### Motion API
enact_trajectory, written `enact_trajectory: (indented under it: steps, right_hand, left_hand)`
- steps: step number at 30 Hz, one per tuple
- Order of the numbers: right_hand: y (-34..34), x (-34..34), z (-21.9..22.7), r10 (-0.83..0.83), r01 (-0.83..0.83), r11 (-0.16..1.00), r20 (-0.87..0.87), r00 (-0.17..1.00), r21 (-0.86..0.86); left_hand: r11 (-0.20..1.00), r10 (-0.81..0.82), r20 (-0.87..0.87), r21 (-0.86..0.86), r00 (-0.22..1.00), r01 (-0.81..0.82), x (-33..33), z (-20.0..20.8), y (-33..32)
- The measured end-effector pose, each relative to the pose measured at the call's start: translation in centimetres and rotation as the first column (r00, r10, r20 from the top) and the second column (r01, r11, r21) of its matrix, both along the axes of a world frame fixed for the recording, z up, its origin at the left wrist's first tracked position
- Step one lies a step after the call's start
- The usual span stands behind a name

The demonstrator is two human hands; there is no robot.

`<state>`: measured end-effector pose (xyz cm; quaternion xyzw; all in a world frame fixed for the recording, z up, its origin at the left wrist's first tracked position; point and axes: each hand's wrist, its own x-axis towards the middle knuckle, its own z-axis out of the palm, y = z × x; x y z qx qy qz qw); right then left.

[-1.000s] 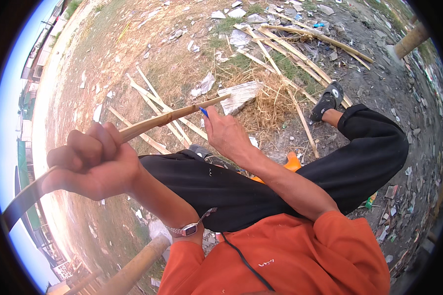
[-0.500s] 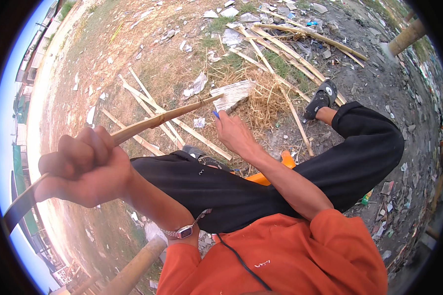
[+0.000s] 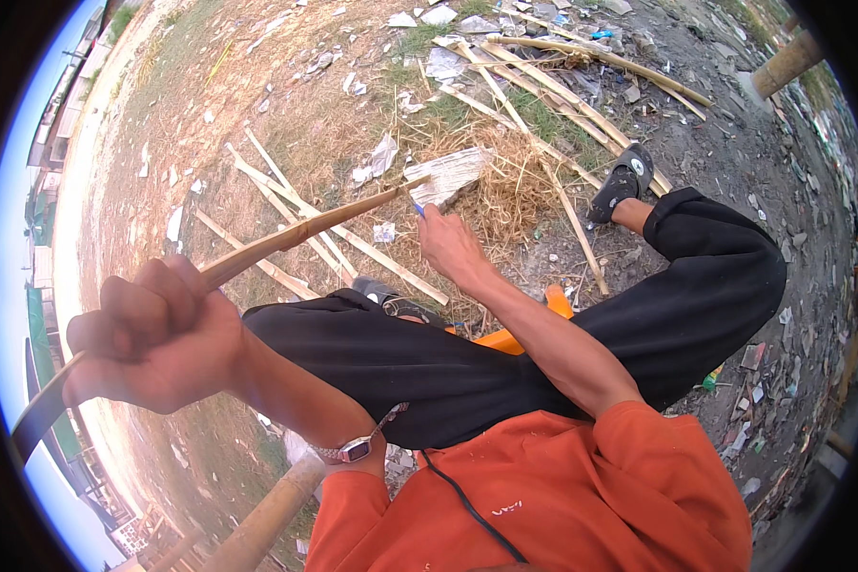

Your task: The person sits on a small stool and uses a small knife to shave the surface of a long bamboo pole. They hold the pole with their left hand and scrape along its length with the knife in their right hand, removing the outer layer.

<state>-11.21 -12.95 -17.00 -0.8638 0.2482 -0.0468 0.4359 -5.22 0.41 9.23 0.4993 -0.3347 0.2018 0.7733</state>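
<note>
Raised at the left, my left hand (image 3: 162,334) is wrapped round a long split bamboo strip (image 3: 305,227). The strip slants up toward the middle, and its lower end runs out past my wrist side to the left rim. Close to the strip's far tip, my right hand (image 3: 451,246) is closed on a small tool with a blue part (image 3: 416,204) showing. Most of that tool is hidden by my fingers, so its kind is unclear. Behind the tip lies a pale, weathered wood block (image 3: 451,178), next to a heap of curly shavings (image 3: 517,195).
Several cut bamboo strips (image 3: 291,202) lie on the ground at left, more (image 3: 567,105) at the upper right. An orange plastic seat (image 3: 501,341) shows between my legs. Bamboo poles stand at lower left (image 3: 267,515) and upper right (image 3: 786,67). Litter covers the ground.
My left hand and the bamboo strip have shifted slightly down and left. My right hand has moved a little upward, still closed on the blue tool near the strip's tip.
</note>
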Motion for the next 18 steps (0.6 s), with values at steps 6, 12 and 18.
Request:
enact_trajectory:
  steps: [6,12,18]
  right_hand:
    - [0.4,1.1,-3.7,-0.055,0.056,0.997,0.015,0.998,-0.051]
    - [0.4,1.5,-1.4,0.014,-0.008,0.996,-0.069,0.998,0.088]
    - [-0.3,1.5,-5.8,-0.024,0.043,0.997,-0.271,0.962,0.064]
  left_hand:
    - [0.999,-0.042,0.001,-0.026,0.999,0.042,0.3,0.3,-0.4]
    - [0.999,0.029,-0.015,-0.034,0.999,-0.030,0.1,0.4,-0.7]
    - [0.996,0.081,-0.031,-0.039,0.996,-0.082,-0.1,0.4,-1.2]
